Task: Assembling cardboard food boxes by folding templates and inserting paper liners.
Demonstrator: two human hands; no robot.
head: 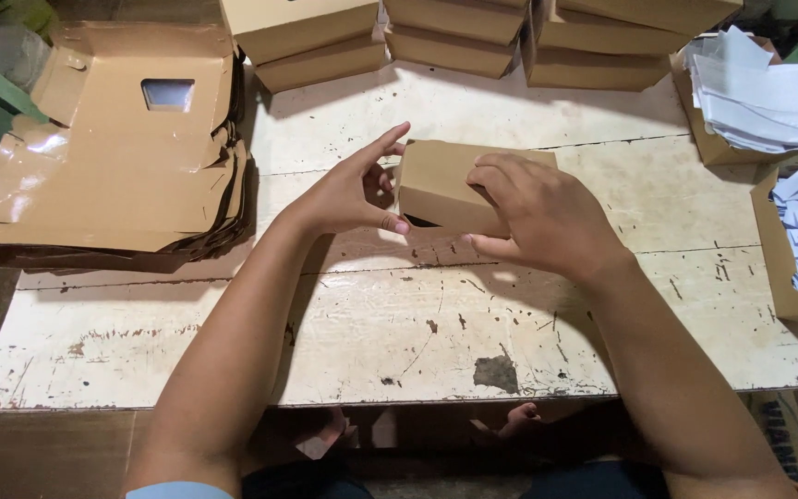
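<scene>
A small brown cardboard box (436, 180) rests on the worn white table (399, 323) in front of me. My right hand (538, 212) lies over its right half and grips it from above. My left hand (353, 189) is at the box's left end, thumb pressed against the lower corner and fingers stretched up beside the end flap. A slight dark gap shows under the box's left front edge.
A stack of flat, unfolded brown box blanks with a window cutout (122, 148) lies at the left. Several finished brown boxes (459, 37) are stacked along the far edge. White paper slips fill cardboard trays (759, 92) at the right.
</scene>
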